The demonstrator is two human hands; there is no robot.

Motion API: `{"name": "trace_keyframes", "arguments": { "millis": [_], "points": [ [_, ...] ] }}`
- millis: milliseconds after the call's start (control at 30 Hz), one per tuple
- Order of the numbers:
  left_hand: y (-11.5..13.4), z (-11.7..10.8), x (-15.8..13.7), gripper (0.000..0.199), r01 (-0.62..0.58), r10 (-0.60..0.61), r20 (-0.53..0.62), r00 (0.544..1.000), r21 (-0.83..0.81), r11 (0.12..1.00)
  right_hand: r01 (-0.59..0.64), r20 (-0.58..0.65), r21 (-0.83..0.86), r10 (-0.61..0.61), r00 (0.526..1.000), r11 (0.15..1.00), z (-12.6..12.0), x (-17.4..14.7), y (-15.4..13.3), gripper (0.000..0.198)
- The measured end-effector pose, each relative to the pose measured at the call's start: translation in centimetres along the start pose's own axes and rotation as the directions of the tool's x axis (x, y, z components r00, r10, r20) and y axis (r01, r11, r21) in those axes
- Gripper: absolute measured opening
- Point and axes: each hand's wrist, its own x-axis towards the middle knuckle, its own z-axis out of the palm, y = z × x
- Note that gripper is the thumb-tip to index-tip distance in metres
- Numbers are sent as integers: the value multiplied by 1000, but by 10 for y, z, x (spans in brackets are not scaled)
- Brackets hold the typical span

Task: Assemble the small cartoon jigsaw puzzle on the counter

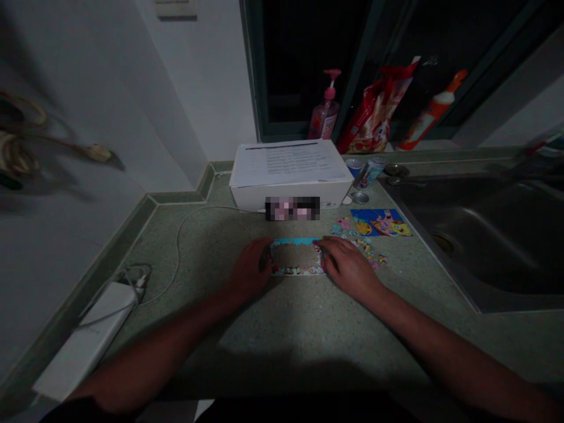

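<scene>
A rectangular jigsaw puzzle border (296, 271) lies flat on the counter, blue along its far edge and mixed colours along the near one; bare counter shows inside it. My left hand (250, 267) grips its left side, fingers at the far left corner and thumb lower down. On the opposite side, my right hand (352, 267) holds the right edge in the same way. Loose puzzle pieces (342, 225) are scattered beyond and beside my right hand. Behind them lies a blue picture card (382, 223) with cartoon figures.
At the back stands a white box (291, 191) with a printed sheet on top. Cans (370, 171) are beside it, near the metal sink (493, 247). A power strip (94, 335) with cables lies at left. A pump bottle (325, 114) stands by the window.
</scene>
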Motion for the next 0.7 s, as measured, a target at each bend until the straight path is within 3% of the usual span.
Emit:
{"name": "trace_keyframes", "arguments": {
  "millis": [233,500,700],
  "points": [
    [7,0,-8,25,-12,11,-77,997,-9,1000,32,-23,20,-32,999,999,-5,-1,-3,38],
    [6,1,-13,20,-80,80,-139,987,5,997,52,-15,32,-51,999,998,-4,-1,-5,32],
    [6,1,-15,20,-105,110,-121,987,42,994,78,-28,26,-77,997,997,-6,-1,-9,32]
  ]
}}
